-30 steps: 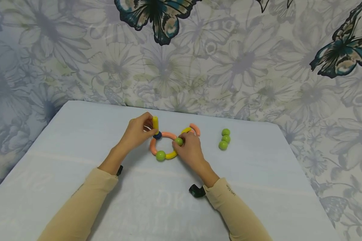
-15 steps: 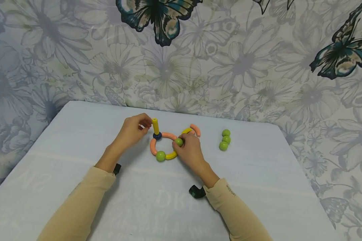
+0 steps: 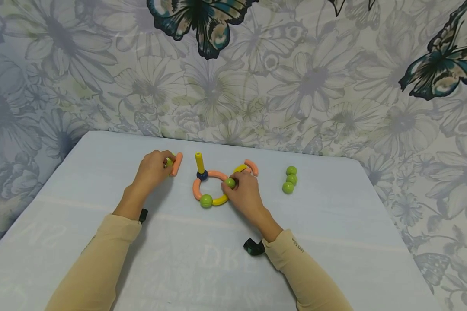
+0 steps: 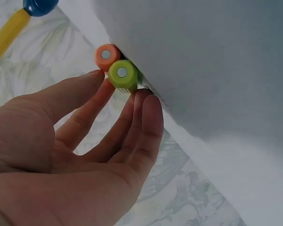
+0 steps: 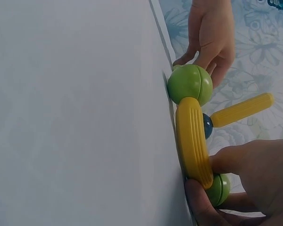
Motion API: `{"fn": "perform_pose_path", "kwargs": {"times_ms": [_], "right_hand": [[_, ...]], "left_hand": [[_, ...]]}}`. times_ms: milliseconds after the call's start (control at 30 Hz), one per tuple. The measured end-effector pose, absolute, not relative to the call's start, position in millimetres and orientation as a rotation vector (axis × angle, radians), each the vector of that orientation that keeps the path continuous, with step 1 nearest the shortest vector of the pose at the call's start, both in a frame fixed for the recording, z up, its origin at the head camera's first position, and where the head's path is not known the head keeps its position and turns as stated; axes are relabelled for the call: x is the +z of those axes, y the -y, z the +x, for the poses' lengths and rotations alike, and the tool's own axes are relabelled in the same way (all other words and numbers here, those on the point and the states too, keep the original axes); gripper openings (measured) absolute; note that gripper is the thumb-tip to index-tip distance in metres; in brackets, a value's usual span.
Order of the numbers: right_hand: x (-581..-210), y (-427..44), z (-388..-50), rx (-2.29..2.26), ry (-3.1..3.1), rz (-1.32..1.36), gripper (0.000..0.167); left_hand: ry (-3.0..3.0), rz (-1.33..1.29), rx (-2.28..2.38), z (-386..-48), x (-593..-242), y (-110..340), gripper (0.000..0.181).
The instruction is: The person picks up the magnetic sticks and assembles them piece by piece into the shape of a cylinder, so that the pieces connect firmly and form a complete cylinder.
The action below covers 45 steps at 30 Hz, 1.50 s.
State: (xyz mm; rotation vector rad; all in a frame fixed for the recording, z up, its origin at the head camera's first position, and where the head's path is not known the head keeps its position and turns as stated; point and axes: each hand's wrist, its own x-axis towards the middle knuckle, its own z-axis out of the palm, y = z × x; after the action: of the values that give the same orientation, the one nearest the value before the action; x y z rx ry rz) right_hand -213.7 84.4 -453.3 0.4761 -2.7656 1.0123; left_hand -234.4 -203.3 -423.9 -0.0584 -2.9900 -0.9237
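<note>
A ring of magnetic rods and balls lies on the table: salmon curved rods (image 3: 196,189), a yellow curved rod (image 5: 192,141), green balls (image 3: 206,201) and a dark blue ball (image 3: 202,175). From the blue ball a yellow straight rod (image 3: 199,162) stands upright. My right hand (image 3: 244,193) pinches the green ball (image 5: 219,189) on the ring's right side. Left of the ring, my left hand (image 3: 152,169) has thumb and fingers about a green straight rod (image 4: 123,75), which lies alongside an orange straight rod (image 4: 107,55). Fingers partly hide the green rod in the head view.
Three green balls (image 3: 289,179) touch in a row on the right of the white table (image 3: 202,268). Behind my right hand lie a loose salmon curved rod (image 3: 251,167) and a yellow curved rod (image 3: 240,168). A flowered wall (image 3: 233,99) stands behind the table.
My left hand has let go of the upright yellow rod and moved left to the green and orange rods. The yellow rod stays standing. My right hand stays on its ball.
</note>
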Motion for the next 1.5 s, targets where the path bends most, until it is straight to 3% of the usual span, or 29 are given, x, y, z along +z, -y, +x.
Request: {"fn": "perform_pose_path", "kwargs": {"times_ms": [233,700,1200,1500], "right_hand": [[-454.5,-83.5,-215.0,1.018,2.780,0.460,0.027],[-454.5,-84.8,-216.4,1.052,2.754,0.449,0.027],[-456.6,-90.3,-222.2,1.098,2.713,0.417,0.031],[-457.9,-91.0,-222.6,1.082,2.681,0.459,0.025]], "left_hand": [[2.955,-0.027,-0.864,-230.8,-425.0,207.5,0.014],[2.615,0.053,-1.062,-229.1,-413.2,206.9,0.032],[2.538,-0.467,-1.242,-200.5,-353.2,169.0,0.022],[2.662,-0.812,-1.221,-196.4,-352.9,156.0,0.021]]}}
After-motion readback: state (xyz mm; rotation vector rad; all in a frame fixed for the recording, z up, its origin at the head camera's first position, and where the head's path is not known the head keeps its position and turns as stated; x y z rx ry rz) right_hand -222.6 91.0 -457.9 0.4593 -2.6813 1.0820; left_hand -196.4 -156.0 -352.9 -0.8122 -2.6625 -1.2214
